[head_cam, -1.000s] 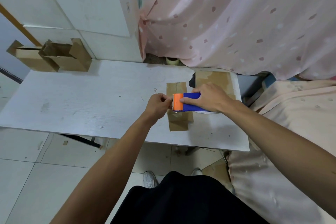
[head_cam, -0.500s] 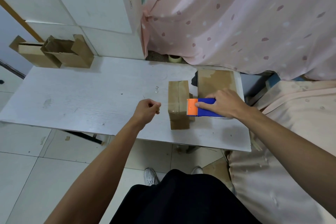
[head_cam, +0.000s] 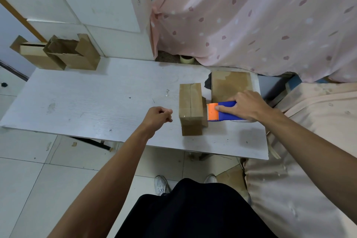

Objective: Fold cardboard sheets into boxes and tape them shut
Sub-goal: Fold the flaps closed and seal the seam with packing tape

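Lengthwise, the box (head_cam: 190, 105) runs away; tape dispenser (head_cam: 224, 115) points left.

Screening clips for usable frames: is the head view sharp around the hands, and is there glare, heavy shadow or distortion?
Head view: left hand, right hand, tape dispenser and cardboard box are sharp; light soft and even, no strong glare; only a faint shadow on the table near the right hand; wide-angle stretch grows toward the lower corners.

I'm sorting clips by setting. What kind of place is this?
Probably a makeshift home packing corner: a white board table, a pink spotted curtain, open brown cardboard boxes and an orange-and-blue tape dispenser in the right hand.
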